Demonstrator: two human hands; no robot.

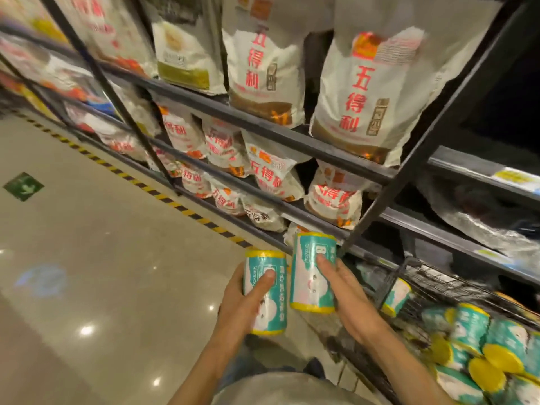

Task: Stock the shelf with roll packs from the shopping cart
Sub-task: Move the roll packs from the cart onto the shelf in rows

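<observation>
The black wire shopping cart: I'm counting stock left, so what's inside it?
Inside the black wire shopping cart lie many teal roll packs with yellow ends, piled loosely. Lower layers and the cart's bottom are covered, so no full count.

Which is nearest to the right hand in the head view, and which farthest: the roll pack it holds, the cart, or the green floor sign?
From the right hand:
1. Roll pack, in its grip, upright.
2. Cart, just right of it, by the shelf.
3. Floor sign, far left on the floor.
</observation>
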